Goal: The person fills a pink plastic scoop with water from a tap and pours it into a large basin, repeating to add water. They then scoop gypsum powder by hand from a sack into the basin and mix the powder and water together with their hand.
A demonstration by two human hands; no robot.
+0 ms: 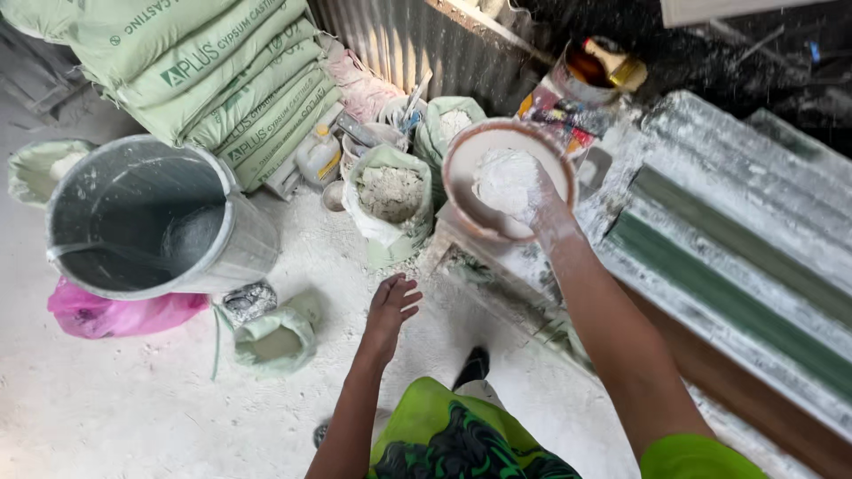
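Hands first, going from the left: the left hand [390, 306] hangs open above the powder-strewn floor [133, 408], fingers spread, holding nothing and touching nothing. Far left of it stands a large grey bucket [142, 217], seemingly with grey liquid at its bottom, pressing on a pink plastic bag [111, 312]; just near of that lies a small folded green sack [277, 339]. Behind, at the far left, green sacks [222, 75] are stacked several high. Between hand and bowl sits an open sack of white powder [389, 197], with small tubs and tools crowded behind it.

Right hand [532, 191], caked white, is sunk into the powder in the round bowl [461, 177], fingers closed on a handful as far as one can tell. That bowl rests at the left edge of the desk [710, 266], and a hard push could tip it off onto the open sack. Loose powder may spill over the rim. A foot [473, 365] stands on dusty floor, which looks slippery. Beyond the bowl, a tin with a brush [603, 66] stands close, easily knocked.
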